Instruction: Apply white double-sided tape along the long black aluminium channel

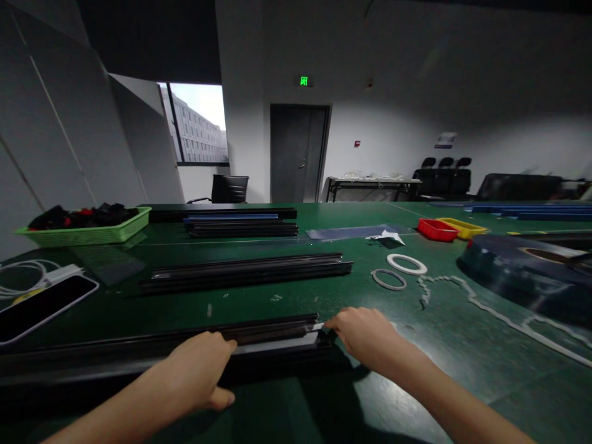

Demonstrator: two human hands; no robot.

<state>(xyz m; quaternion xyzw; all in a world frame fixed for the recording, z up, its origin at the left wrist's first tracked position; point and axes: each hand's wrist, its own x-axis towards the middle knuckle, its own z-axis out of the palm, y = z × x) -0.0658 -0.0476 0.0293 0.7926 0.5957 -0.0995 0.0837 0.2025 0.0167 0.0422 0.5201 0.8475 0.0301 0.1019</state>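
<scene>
A long black channel profile (277,353) lies across the near left of the green table, with a pale strip (272,344) along its length. My left hand (197,370) is over the profile, its fingers curled over the top and its thumb apart on the near side. At the profile's right end, my right hand (363,333) pinches a small white strip end (317,327) between thumb and forefinger. The right hand's other fingers are folded in. My left fingertips are partly hidden behind the hand.
More black profiles (250,271) lie beyond. Two tape rings (407,264), a crinkled white strip (497,314) and a large dark film roll (518,277) are to the right. Farther back are red (436,230) and yellow trays (462,228). A phone (46,305) and green basket (87,234) stand left.
</scene>
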